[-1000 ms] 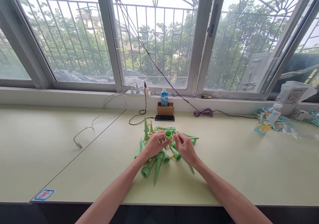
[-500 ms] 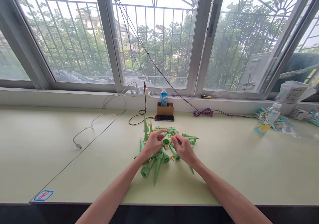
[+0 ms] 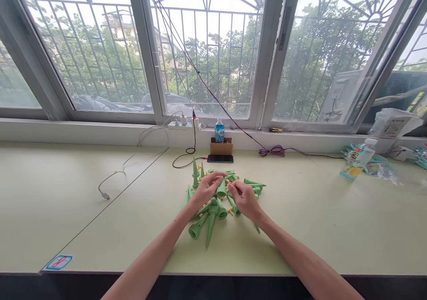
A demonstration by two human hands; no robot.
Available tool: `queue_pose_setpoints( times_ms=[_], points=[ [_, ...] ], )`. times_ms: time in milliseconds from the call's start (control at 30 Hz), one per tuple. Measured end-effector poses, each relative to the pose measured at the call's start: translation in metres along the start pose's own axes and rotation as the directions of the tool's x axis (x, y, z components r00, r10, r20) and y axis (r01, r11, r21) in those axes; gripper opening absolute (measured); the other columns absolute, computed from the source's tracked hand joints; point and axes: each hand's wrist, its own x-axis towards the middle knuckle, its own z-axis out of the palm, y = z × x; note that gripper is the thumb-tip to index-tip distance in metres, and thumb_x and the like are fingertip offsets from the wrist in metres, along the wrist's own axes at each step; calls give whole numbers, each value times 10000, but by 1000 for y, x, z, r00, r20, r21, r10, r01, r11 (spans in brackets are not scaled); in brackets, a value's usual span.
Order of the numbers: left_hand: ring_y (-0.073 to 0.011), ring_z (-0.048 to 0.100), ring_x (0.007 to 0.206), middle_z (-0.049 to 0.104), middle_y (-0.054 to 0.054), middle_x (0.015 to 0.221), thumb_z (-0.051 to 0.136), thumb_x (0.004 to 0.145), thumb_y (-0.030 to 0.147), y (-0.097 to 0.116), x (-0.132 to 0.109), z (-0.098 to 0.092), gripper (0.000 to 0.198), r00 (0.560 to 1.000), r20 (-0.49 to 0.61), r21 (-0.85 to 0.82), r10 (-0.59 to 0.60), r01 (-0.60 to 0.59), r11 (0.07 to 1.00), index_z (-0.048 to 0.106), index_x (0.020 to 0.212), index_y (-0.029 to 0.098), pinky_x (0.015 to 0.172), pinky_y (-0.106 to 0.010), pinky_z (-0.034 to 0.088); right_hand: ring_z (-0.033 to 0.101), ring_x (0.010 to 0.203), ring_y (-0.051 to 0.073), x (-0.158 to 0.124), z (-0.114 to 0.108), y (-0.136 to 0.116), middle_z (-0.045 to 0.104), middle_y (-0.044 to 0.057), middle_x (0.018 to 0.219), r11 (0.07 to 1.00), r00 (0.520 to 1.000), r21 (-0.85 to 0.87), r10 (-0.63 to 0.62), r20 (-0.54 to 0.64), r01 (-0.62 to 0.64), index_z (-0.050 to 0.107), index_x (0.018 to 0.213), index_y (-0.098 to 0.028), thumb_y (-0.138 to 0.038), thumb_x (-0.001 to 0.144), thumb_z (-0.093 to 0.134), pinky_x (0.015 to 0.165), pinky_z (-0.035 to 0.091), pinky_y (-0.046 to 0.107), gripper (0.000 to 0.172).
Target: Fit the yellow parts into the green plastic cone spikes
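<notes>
My left hand (image 3: 208, 189) is closed round a green cone (image 3: 221, 189), whose wide ribbed mouth faces down toward me. Close against its right side, my right hand (image 3: 243, 198) pinches something too small to make out. Beneath and around both hands lies a pile of green cones with yellow pieces. One cone (image 3: 211, 224) points toward the table's front edge, another (image 3: 198, 226) lies left of it with its open mouth showing. An upright cone (image 3: 195, 171) stands behind my left hand. A yellow piece (image 3: 230, 210) lies between the cones.
On the pale table (image 3: 333, 229), a phone (image 3: 220, 158) lies before a cardboard box (image 3: 221, 147) and a blue bottle (image 3: 219, 131). Cables (image 3: 275, 150) run along the back. A drink bottle (image 3: 358, 159) leans at the right beside plastic bags.
The green cone in my left hand has tilted, its mouth now facing lower. Both hands have shifted only slightly.
</notes>
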Motion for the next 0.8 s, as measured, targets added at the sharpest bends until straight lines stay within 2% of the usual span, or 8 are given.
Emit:
queue_pose_setpoints(
  times_ms=[200,333,533,633,800],
  points=[
    [-65,422,466,658,-54,881,458,915,499,-2,-2,2,426,999,14,78,42,-43,996,597,1167,184,427,-198,426,300,471,101,0,-1,2,366,-50,522,999,1000,-32,8,-6,-8,482,681,-192,-496,924,428,461,256,239,393],
    [-83,503,543,666,-78,967,468,913,488,-2,-3,2,417,998,10,90,69,-69,994,579,1174,182,435,-186,410,292,466,96,0,-1,5,362,-53,516,999,1000,-44,6,-11,-7,487,677,-188,-490,923,433,452,245,235,393],
    [-112,580,658,663,-69,999,480,913,449,1,-4,3,350,994,-6,143,105,-103,984,588,1124,192,549,-217,473,275,479,97,0,-2,6,339,-56,516,996,1000,-94,-9,-19,7,452,644,-191,-454,928,439,473,236,236,387],
    [-110,578,657,657,-62,995,488,913,427,0,-4,4,326,995,-2,141,104,-103,985,578,1126,198,549,-215,472,280,490,99,0,-2,6,339,-54,520,991,999,-131,-19,-30,15,443,631,-190,-433,928,445,485,239,237,384],
    [-91,544,604,646,-67,1011,510,908,413,-2,-4,4,378,996,-2,145,94,-93,985,518,1235,224,507,-199,456,274,493,99,1,-1,6,335,-56,518,985,999,-173,-15,-44,7,424,619,-191,-427,928,448,494,241,240,389]
  ],
)
